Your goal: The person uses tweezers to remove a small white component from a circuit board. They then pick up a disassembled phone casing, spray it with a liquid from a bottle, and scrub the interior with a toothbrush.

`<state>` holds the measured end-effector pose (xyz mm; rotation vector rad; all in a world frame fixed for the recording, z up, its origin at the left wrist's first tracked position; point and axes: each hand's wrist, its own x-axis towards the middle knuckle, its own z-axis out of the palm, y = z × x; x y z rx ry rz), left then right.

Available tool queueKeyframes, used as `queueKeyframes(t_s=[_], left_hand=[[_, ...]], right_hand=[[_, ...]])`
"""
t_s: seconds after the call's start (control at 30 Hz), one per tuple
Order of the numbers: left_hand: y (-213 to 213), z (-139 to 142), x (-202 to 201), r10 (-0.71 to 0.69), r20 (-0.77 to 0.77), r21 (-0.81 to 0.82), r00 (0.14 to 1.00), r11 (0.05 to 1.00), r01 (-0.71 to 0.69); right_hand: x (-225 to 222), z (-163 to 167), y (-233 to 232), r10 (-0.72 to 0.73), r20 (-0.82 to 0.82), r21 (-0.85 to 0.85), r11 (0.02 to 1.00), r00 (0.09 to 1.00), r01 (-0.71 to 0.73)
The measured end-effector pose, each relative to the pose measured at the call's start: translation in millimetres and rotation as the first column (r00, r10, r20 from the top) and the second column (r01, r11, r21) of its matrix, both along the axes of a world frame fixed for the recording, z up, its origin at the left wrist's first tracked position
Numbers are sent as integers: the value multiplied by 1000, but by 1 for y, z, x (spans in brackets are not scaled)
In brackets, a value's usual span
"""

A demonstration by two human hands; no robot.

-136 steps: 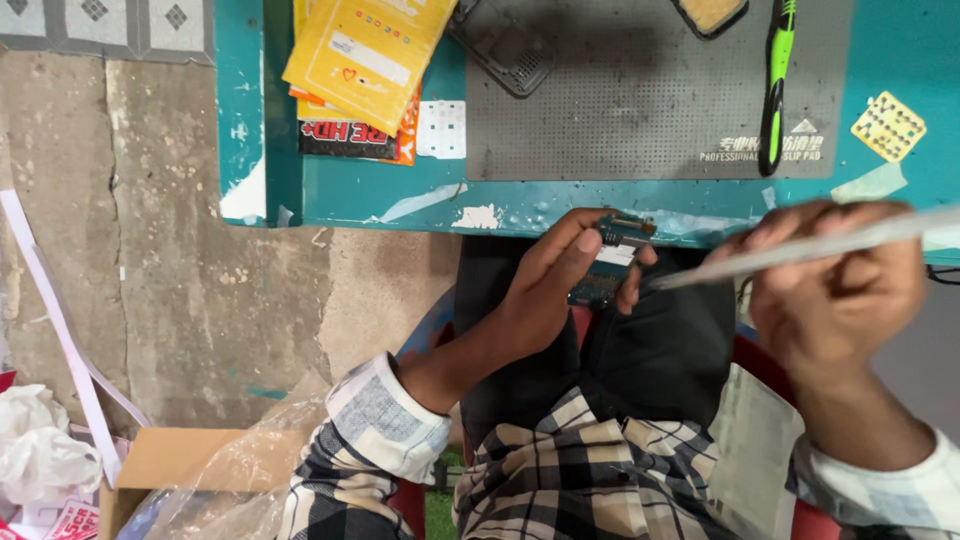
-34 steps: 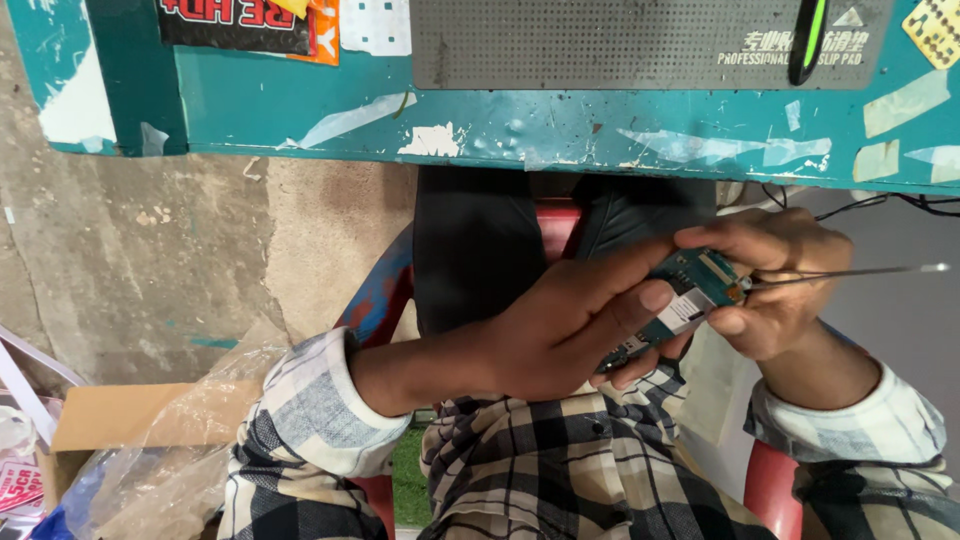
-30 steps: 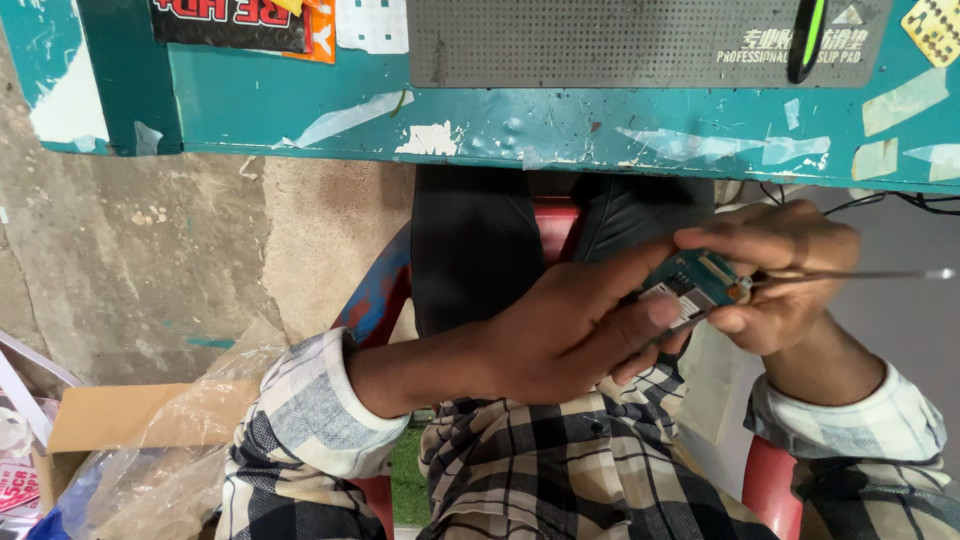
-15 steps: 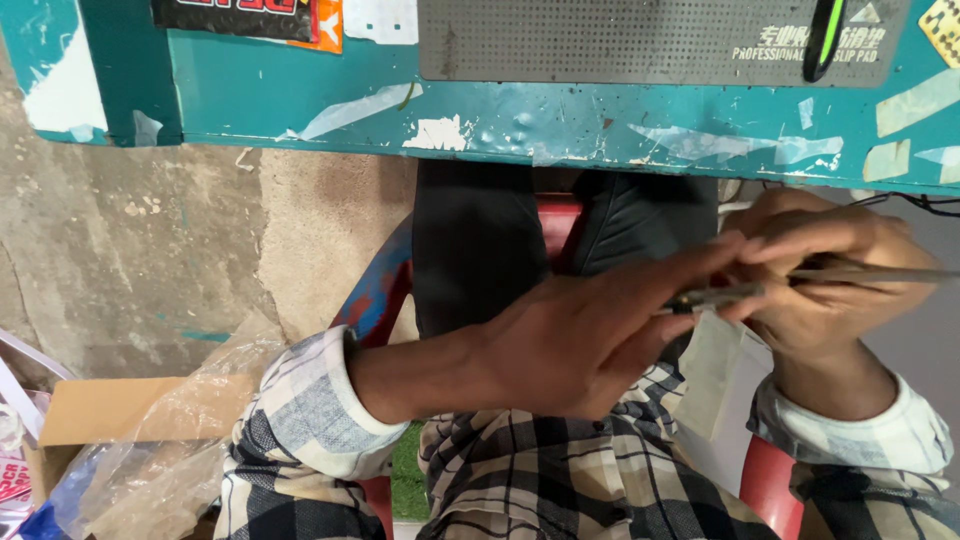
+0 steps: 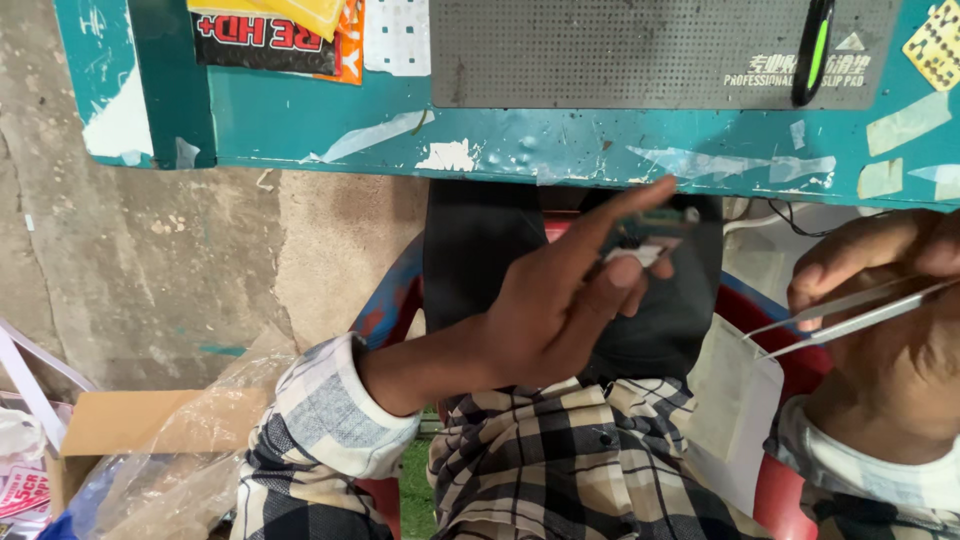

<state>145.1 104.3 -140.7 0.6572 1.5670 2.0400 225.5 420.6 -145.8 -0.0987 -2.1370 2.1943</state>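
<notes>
My left hand [image 5: 560, 310] is raised over my lap and pinches a small green circuit part [image 5: 652, 232] at its fingertips, just below the teal table's edge [image 5: 500, 140]. My right hand [image 5: 890, 320] sits at the right edge of the view and grips metal tweezers [image 5: 850, 312], whose tips point left, away from the part. The two hands are apart. A white paper tag [image 5: 730, 400] lies on my checked shirt below the tweezers.
A grey perforated mat [image 5: 640, 50] lies on the table with a black and green pen-like tool [image 5: 812, 50] on it. Coloured packets [image 5: 270, 35] rest at the table's left. A cardboard box with clear plastic [image 5: 150, 450] stands on the concrete floor at lower left.
My hands were together with the tweezers touching the part. Now the right hand has drawn away to the right, and the left hand has lifted the part toward the table's edge.
</notes>
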Motion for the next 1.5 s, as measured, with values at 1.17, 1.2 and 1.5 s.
queueKeyframes(t_s=[1.17,1.2,1.5], left_hand=[[11,-18,5,96,-87,40,992,995,-92],[11,-18,4,103,-100,37,990,994,-99],[10,-19,1,123,-138,67,983,991,-114]], right_hand=[[-16,-14,-60,-199,-223,-89,979,954,183],[-17,-17,-61,-203,-235,-98,978,950,185],[-31,-29,-58,-150,-107,-440,894,983,88]])
